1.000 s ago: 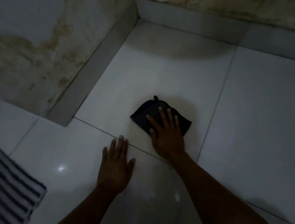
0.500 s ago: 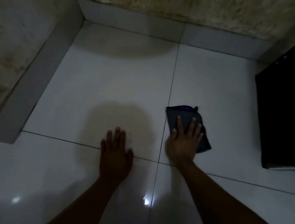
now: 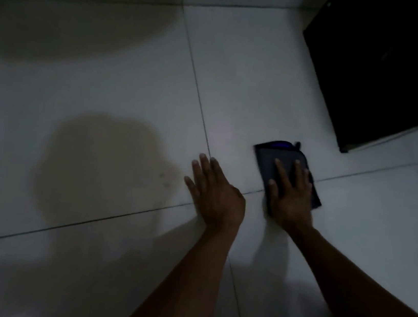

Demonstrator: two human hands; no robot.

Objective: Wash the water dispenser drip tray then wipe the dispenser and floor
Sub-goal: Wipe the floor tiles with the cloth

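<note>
Fingers of the right hand press flat on a dark cloth, gripping nothing, on the white-tiled floor.

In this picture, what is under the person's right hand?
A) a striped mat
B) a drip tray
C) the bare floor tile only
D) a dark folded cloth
D: the right hand lies flat with fingers spread on a dark folded cloth on the white tiled floor, while the left hand rests on bare tile beside it.
</note>
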